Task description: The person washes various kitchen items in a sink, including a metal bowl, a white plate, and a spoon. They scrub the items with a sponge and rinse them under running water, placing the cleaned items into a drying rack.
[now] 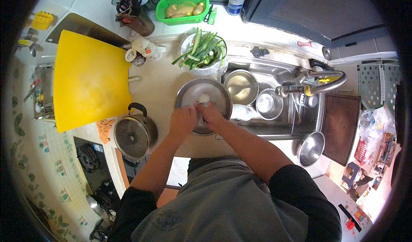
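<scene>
Both hands meet over a wide round metal bowl (181,95) with a pale, whitish inside, standing on the counter left of the sink. My left hand (184,119) is curled, with its fingers against my right hand (212,115). A small white round thing (204,98) shows just beyond my right fingertips; whether it is held or lies in the bowl is unclear. Something small and greyish (202,115) shows between the hands, too blurred to name. Behind the bowl, long green vegetable stalks (206,49) fill a container lined with a clear plastic bag (222,65).
The steel sink (273,132) holds a pot of yellowish liquid (236,95) and a metal bowl (269,103), under a faucet (334,86). A lidded pot (132,136) and a yellow board (93,81) stand left. A green basket (182,21) sits behind; another metal bowl (310,148) leans right.
</scene>
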{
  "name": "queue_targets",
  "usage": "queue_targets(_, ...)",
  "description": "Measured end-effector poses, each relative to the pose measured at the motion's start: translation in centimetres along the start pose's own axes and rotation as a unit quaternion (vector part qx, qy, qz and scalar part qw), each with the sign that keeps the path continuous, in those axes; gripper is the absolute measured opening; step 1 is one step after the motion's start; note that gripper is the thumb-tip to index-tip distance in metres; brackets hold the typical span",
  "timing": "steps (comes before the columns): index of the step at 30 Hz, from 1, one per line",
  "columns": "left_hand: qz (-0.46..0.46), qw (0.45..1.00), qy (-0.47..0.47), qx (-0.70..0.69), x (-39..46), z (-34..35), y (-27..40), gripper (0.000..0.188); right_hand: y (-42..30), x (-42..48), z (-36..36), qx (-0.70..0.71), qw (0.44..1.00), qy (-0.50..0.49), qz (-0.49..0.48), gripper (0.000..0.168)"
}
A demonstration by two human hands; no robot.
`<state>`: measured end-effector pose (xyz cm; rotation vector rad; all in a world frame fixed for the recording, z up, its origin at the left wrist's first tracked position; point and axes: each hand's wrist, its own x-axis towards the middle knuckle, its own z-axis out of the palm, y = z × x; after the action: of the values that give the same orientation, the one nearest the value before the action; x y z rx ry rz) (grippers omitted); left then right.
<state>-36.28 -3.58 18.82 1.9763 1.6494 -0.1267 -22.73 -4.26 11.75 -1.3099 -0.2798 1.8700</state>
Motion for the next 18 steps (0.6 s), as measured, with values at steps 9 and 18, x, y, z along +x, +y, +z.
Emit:
queue_targets(9, -0.134, 0.840, -0.090, -0.518, 3.6, -1.2, -3.4, 0.035, -5.5, -1.9, 0.3, -0.516, 0.842, -0.137, -0.076, 0.041)
queue_targets(18, -0.133, 0.916, -0.072, -0.372, 2.5, 1.3, -2.5, 0.032, -6.0, -2.9, -1.3, -0.757, 0.631, -0.032, -0.168, 0.022)
